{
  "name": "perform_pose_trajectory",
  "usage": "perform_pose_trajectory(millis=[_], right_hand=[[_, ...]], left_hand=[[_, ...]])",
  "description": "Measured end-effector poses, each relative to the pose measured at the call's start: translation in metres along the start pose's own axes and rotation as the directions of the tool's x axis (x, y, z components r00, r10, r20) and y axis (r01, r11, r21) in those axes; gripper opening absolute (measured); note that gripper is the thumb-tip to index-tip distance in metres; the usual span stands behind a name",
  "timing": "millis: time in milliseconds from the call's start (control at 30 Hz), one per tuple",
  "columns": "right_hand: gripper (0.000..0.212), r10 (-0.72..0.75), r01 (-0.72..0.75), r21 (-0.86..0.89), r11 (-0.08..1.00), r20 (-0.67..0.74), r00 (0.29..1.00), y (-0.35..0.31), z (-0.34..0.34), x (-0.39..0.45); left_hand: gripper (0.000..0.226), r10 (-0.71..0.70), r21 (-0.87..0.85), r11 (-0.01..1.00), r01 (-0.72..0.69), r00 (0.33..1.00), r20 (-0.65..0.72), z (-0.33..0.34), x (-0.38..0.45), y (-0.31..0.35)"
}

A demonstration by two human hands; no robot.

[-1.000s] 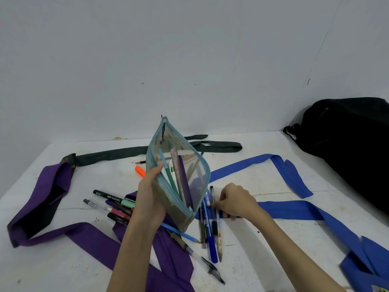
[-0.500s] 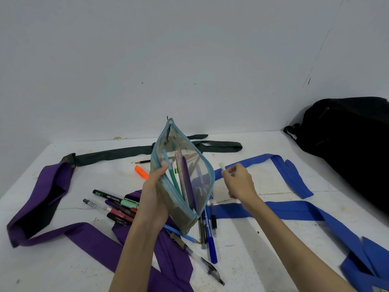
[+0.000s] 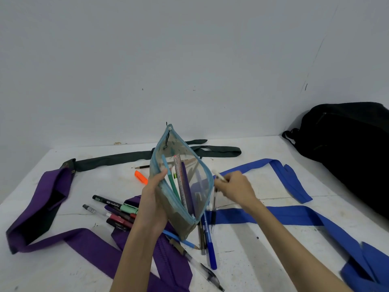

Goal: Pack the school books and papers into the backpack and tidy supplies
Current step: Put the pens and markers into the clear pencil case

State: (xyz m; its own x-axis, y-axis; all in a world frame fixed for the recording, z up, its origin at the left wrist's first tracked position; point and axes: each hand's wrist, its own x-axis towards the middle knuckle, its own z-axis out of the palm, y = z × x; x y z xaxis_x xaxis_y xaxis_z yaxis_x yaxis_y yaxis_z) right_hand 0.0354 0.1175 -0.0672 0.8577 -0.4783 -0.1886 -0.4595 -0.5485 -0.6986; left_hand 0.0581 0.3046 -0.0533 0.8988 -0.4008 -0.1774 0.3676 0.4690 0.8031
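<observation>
My left hand (image 3: 152, 204) holds a clear pencil pouch (image 3: 185, 182) with a light-blue zipper rim upright above the table, its mouth gaping. Inside stand a ruler, a teal pen and a purple pen. My right hand (image 3: 233, 188) grips a thin white pen (image 3: 220, 176) at the pouch's right rim, tip pointing toward the opening. Loose markers (image 3: 114, 209) lie left of my left wrist. A blue pen (image 3: 210, 247) and several others lie below the pouch. An orange highlighter (image 3: 140, 177) lies behind. The black backpack (image 3: 347, 150) rests at the far right.
Purple straps (image 3: 42, 207) sprawl across the left and front of the white table (image 3: 263, 260). Blue straps (image 3: 294, 216) cross the right side. A dark green strap (image 3: 117, 159) and a pencil (image 3: 142, 167) lie near the grey wall.
My right hand picked a white pen from the pile by the blue strap, lifted it, and brought it left to the pouch's opening. The pouch tilted slightly more upright.
</observation>
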Motion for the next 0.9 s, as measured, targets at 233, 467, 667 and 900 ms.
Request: perform_pose_trajectory(millis=[233, 467, 667, 900], right_hand=[[0.029, -0.289, 0.518, 0.254, 0.817, -0.597, 0.749, -0.067, -0.074, -0.022], [0.024, -0.496, 0.547, 0.150, 0.823, -0.278, 0.823, -0.098, -0.053, -0.042], [0.012, -0.408, 0.403, 0.068, 0.912, 0.075, 0.910, -0.097, -0.036, -0.044], [0.010, -0.400, 0.378, 0.512, 0.771, -0.073, 0.914, -0.110, -0.039, -0.048]], left_hand=[[0.055, -0.018, 0.019, 1.000, 0.018, 1.000, -0.005, -0.002, 0.002, -0.003], [0.062, 0.006, 0.030, 1.000, -0.007, 1.000, 0.020, 0.005, 0.003, -0.010], [0.056, 0.012, 0.006, 1.000, -0.012, 0.999, 0.035, 0.011, 0.000, -0.008], [0.055, 0.033, 0.041, 0.999, -0.034, 0.999, 0.031, 0.015, -0.001, -0.008]])
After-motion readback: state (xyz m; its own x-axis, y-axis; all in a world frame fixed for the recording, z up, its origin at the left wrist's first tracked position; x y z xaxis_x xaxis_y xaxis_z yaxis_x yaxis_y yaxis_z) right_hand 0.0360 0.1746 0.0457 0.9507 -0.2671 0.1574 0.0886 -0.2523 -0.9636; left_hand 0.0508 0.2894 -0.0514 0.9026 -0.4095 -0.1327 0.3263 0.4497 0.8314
